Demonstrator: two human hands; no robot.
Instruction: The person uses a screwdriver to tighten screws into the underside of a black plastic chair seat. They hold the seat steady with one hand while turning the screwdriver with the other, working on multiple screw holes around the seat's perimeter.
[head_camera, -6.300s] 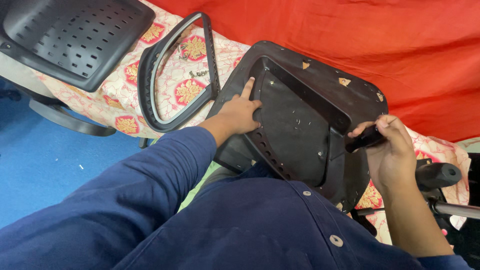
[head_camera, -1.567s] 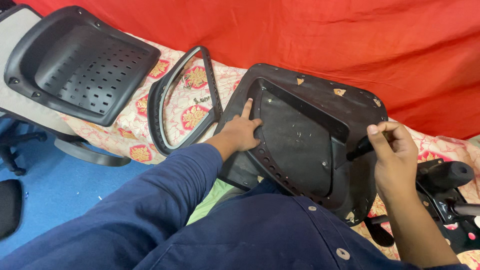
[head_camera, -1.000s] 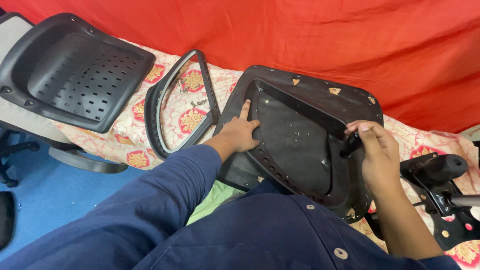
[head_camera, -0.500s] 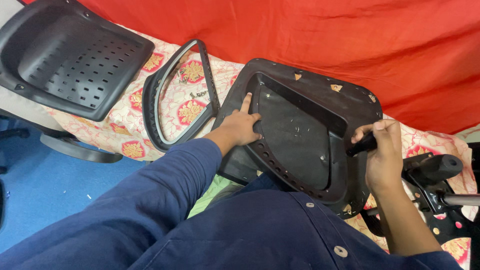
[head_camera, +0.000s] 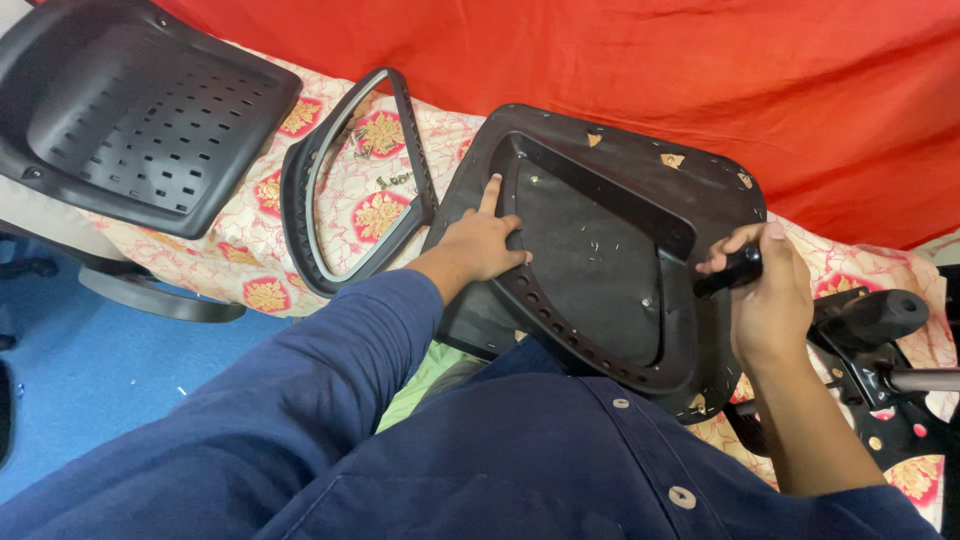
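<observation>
A black plastic chair seat pan (head_camera: 600, 250) lies upside down and tilted against my lap on a flowered cloth. My left hand (head_camera: 483, 240) rests flat on its left inner rim, forefinger pointing up. My right hand (head_camera: 765, 295) is closed around a black tool handle (head_camera: 728, 271) held against the pan's right side; the tool's tip is hidden.
A black loop-shaped armrest frame (head_camera: 350, 190) lies left of the pan. A perforated black chair back shell (head_camera: 130, 110) sits at the upper left. A black chair mechanism with a metal rod (head_camera: 880, 350) lies at the right. Red cloth (head_camera: 700, 70) hangs behind; blue floor (head_camera: 90, 370) lies lower left.
My right hand has shifted a little along the pan's right edge with the tool still in it. The left hand has stayed on the rim. The view has swung slightly.
</observation>
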